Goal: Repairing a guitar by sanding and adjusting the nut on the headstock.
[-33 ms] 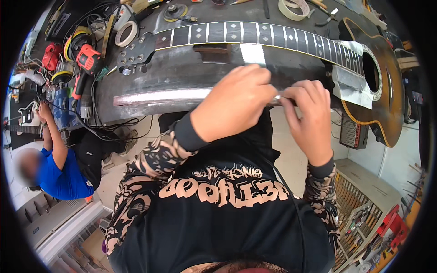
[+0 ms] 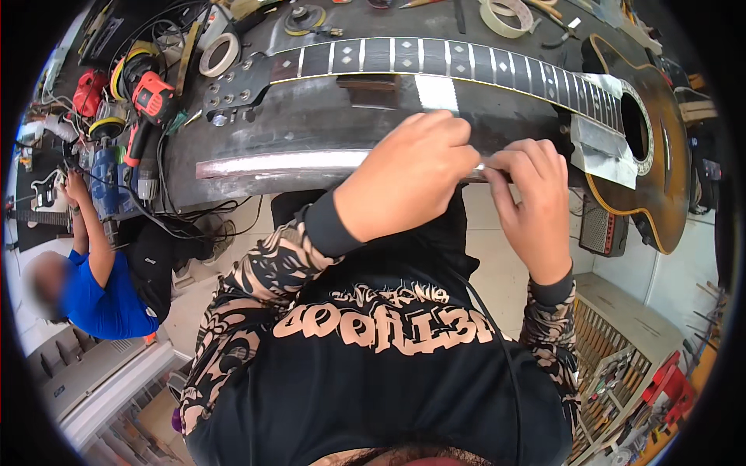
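Observation:
A long, narrow bar with a shiny silvery-pink face (image 2: pixel 284 163) lies along the near edge of the dark workbench. My left hand (image 2: pixel 416 175) is closed over its right part, fingers curled and thumb side toward the right hand. Fingertips of my right hand (image 2: pixel 536 198) are pinched together close by. A small silvery bit (image 2: pixel 480 166) shows between the two hands; what exactly they grip is hidden by the fingers. Behind them lies an acoustic guitar, its fretted neck (image 2: pixel 435 58) stretching left to the dark headstock (image 2: pixel 237 89), its brown sunburst body (image 2: pixel 664 155) at the right.
Whitish paper (image 2: pixel 602 151) covers the guitar top beside the soundhole. A dark block (image 2: pixel 369 84) and a white piece (image 2: pixel 437 93) sit under the neck. Tape rolls (image 2: pixel 505 17), a red power tool (image 2: pixel 151 101) and cables are around. A person in blue (image 2: pixel 120 299) works at left.
The whole view has shifted very slightly, with the guitar and both hands appearing a little farther right. Both hands keep the same closed pose near the bar.

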`<state>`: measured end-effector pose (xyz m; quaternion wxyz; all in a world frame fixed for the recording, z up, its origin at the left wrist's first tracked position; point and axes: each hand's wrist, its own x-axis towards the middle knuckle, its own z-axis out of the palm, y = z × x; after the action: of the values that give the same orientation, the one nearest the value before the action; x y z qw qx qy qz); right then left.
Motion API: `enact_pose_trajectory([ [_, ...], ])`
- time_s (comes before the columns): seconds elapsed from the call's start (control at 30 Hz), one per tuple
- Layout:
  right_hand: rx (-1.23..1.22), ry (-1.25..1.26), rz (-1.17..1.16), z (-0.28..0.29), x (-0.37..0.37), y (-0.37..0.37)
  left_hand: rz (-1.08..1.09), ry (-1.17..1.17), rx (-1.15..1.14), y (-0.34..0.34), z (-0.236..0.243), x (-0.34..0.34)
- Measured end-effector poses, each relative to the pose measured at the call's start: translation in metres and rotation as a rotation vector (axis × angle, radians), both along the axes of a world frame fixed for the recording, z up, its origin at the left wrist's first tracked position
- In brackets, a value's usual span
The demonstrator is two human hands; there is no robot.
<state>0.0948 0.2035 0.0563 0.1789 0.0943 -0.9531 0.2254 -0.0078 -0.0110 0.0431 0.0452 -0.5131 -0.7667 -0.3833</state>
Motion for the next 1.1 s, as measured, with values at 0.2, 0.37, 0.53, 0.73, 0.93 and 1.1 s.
enact_pose_trajectory([
  [0.2, 0.014, 0.077, 0.159, -0.013, -0.035, -0.08, 0.114, 0.019, -0.098, -0.091, 0.006, -0.016],
  [0.37, -0.085, 0.261, 0.322, -0.033, -0.094, -0.214, 0.399, -0.036, -0.261, -0.226, 0.022, -0.033],
  [0.53, -0.107, 0.251, 0.283, -0.032, -0.086, -0.196, 0.4, -0.111, -0.217, -0.204, 0.021, -0.029],
  [0.73, 0.079, 0.119, 0.001, -0.013, -0.002, -0.022, 0.127, 0.057, -0.019, -0.015, -0.004, 0.006],
  [0.93, -0.215, 0.13, -0.126, -0.007, 0.039, 0.016, 0.028, -0.202, 0.078, 0.03, 0.006, 0.02],
  [1.1, -0.91, 0.01, 0.072, -0.002, 0.033, -0.039, -0.123, -1.284, 0.306, -0.02, 0.022, 0.03],
])
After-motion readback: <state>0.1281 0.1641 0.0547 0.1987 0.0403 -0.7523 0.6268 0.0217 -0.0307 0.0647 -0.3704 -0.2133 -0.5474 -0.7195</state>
